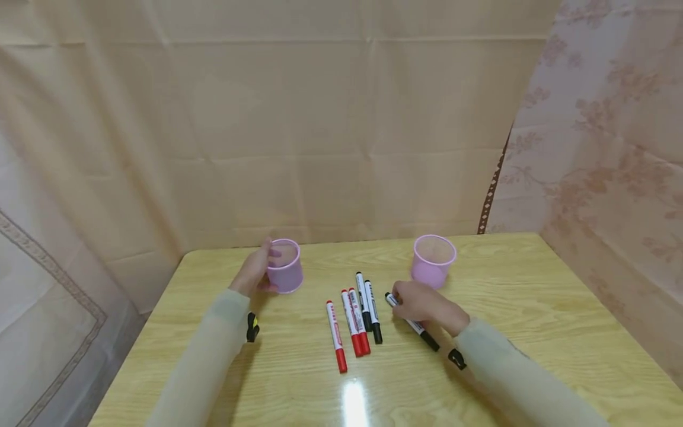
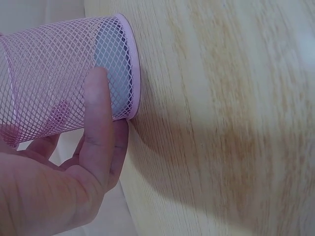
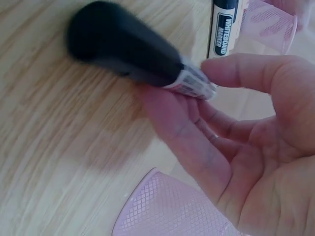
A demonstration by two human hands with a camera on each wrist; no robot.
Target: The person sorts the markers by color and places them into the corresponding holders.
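Both arms (image 1: 200,363) reach forward, left fingers (image 2: 98,120) spread, right fingers (image 3: 179,130) pinching with the thumb (image 3: 241,71).

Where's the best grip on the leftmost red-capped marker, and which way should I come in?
I'd pinch the leftmost red-capped marker around mid-length on its white barrel, coming straight down from above, thumb and fingers on its two long sides. It's slim and lies flat on the table, pointing away from the person, with a gap before the next red-capped marker.
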